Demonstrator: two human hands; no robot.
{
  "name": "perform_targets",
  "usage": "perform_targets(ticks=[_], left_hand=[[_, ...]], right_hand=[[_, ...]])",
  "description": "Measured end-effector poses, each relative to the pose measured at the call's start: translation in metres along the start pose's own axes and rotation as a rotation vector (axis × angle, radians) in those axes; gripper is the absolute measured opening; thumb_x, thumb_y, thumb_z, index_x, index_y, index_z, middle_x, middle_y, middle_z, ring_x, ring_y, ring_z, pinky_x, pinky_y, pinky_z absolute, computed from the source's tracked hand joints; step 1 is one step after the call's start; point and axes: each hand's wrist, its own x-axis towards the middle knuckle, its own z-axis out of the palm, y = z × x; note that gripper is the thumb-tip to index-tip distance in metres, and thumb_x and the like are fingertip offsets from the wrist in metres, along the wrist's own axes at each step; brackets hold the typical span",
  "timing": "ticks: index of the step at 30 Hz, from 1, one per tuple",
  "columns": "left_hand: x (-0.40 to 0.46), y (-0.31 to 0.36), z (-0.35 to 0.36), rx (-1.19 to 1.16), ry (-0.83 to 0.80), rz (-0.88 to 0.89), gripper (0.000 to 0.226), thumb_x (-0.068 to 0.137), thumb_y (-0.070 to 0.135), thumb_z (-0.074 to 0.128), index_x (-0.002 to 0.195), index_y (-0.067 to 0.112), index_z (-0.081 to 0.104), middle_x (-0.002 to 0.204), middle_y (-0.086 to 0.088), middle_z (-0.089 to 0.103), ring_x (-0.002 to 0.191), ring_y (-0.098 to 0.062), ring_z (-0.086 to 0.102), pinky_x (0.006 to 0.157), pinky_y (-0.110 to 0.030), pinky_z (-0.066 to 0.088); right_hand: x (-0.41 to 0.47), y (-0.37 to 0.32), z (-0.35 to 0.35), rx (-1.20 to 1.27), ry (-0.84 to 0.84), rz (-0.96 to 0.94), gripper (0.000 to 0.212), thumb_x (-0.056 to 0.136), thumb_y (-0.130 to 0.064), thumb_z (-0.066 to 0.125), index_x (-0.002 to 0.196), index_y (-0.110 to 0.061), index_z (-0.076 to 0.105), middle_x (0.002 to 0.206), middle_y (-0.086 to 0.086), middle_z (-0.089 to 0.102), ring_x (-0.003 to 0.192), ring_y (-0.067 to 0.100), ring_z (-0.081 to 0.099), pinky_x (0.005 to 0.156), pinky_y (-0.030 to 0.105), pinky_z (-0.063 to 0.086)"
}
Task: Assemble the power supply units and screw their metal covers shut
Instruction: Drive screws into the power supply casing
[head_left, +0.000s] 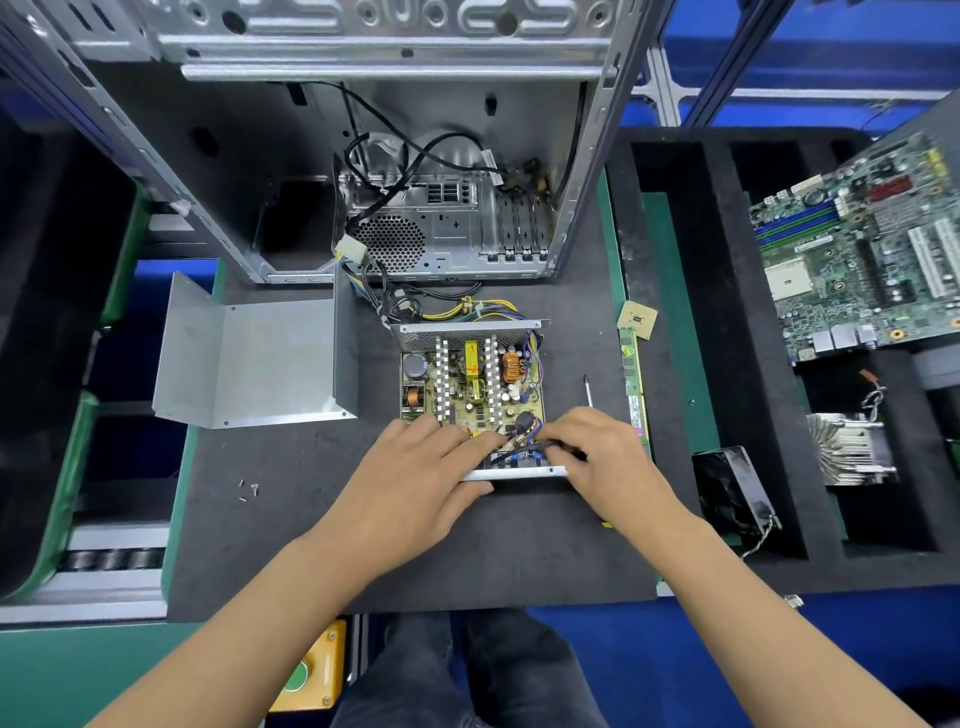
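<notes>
Grey foam mat (291, 519) carrying an open power supply unit (470, 395) at its centre, circuit board showing, just in front of an empty computer case (363, 156); cable bundle (447, 306) trailing from the unit's far side toward the case; bent metal cover (249, 358) lying off the unit, just to its left on the mat; left hand (426, 478) resting over the unit's near edge, fingers stretched across the board, thumb lying against the near metal lip; right hand (597, 452) curling its fingers round the black wires (524, 448) at the near right corner of the unit, pinching them; screwdriver (588, 391) lying on the mat just right of the unit, untouched, its handle hidden behind the right hand; three loose screws (248, 489) sitting on the mat, well left of the hands; processor chip (637, 318) and memory stick (635, 384) lying at the mat's right edge; motherboard (862, 249), heatsink (852, 447) and black fan (732, 493) sitting in the foam tray (717, 322) to the right
</notes>
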Motion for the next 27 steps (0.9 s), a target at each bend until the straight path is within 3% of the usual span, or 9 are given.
perform_targets(ticks=[10,27], left_hand=[[0.0001,-0.0004,0.0004,-0.004,-0.014,-0.004,0.050,0.098,0.046,0.035,0.132,0.021,0.061,0.096,0.005,0.065,0.083,-0.021,0.057,0.068,-0.035,0.047],[-0.0003,-0.0003,0.0006,0.008,-0.018,0.002,0.046,0.096,0.043,0.047,0.133,0.020,0.061,0.098,0.005,0.066,0.082,-0.022,0.056,0.068,-0.035,0.045]], right_hand=[[-0.0023,-0.0028,0.0039,0.013,0.029,0.024,0.014,0.083,0.004,0.072,0.094,-0.003,0.077,0.086,0.009,0.069,0.082,0.029,0.065,0.076,0.043,0.055],[-0.0011,-0.0015,0.0005,-0.007,-0.039,0.026,0.012,0.088,0.000,0.069,0.098,-0.004,0.074,0.091,0.007,0.066,0.081,0.025,0.063,0.075,0.038,0.052]])
